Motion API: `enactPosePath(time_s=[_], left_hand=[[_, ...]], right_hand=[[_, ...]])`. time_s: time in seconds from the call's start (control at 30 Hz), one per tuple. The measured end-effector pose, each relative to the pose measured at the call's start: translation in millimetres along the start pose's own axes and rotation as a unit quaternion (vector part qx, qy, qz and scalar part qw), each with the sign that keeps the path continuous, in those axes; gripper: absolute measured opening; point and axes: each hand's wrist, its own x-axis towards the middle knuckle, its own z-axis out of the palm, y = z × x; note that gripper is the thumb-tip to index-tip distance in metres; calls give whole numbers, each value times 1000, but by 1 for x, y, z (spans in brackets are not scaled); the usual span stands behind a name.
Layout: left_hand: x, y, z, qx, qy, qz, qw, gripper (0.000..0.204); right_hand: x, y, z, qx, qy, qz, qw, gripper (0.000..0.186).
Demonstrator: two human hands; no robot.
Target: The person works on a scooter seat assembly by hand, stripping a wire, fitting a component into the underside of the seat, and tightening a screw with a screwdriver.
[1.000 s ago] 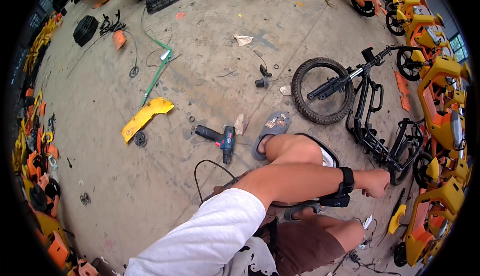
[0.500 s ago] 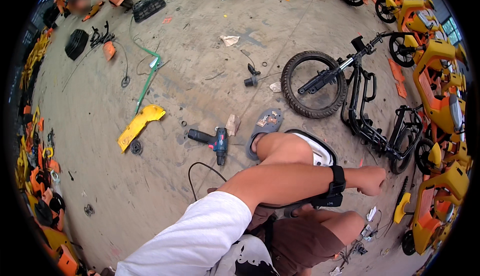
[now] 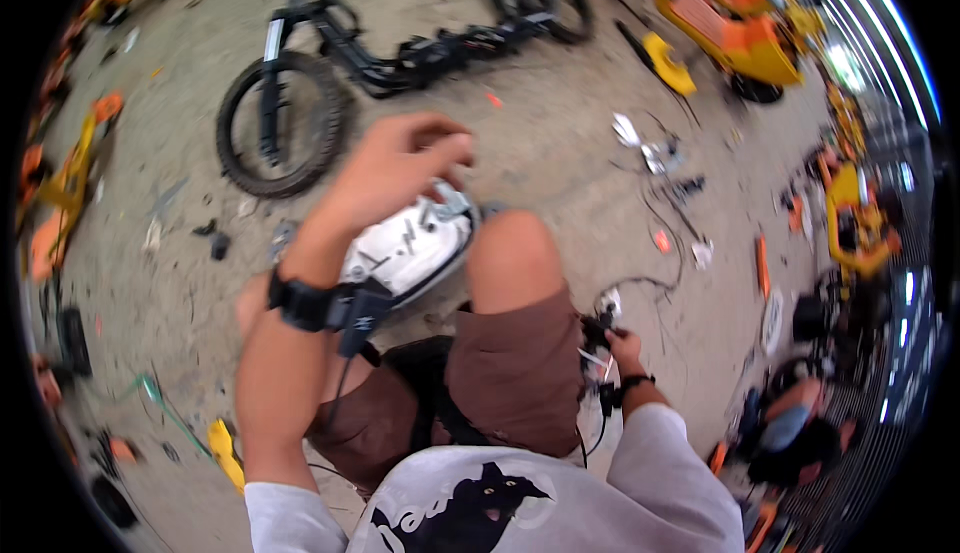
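My left hand (image 3: 410, 165) hovers above a white, black-rimmed shell (image 3: 412, 253) between my knees. Its fingers are loosely bent and apart, and I see nothing in them. Close below the fingertips, a pale grey-blue piece (image 3: 452, 203) lies at the shell's far end. Low on the right, beside my right thigh, my right hand (image 3: 626, 348) is closed around a black part (image 3: 597, 333) whose exact kind is unclear. White and black wires hang around this part. Both wrists carry black bands.
A stripped black scooter frame (image 3: 390, 68) with its front wheel (image 3: 285, 128) lies ahead. Loose wiring (image 3: 660, 243) and white scraps (image 3: 626, 131) litter the floor at right. Yellow scooters (image 3: 725, 28) stand at far right. Another person (image 3: 800, 433) is low at right.
My view has swung to the right. The left hand, stretched out as a fist before, is now above the shell with fingers loosened. My right hand has come into sight.
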Motion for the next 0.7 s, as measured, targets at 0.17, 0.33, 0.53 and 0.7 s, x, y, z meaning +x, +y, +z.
enactPosePath(time_s=[0.17,0.33,0.53,0.7], left_hand=[[-14,5,3,68,18,-36,997,33],[-8,-3,7,89,51,-81,991,34],[-12,-8,6,96,62,-94,989,33],[-10,-9,4,114,66,-107,986,33]], right_hand=[[-24,-37,-42,-175,125,-22,976,37],[-57,7,-13,-86,215,37,972,38],[-118,8,38,-89,134,176,971,45],[-113,31,56,58,45,314,947,53]])
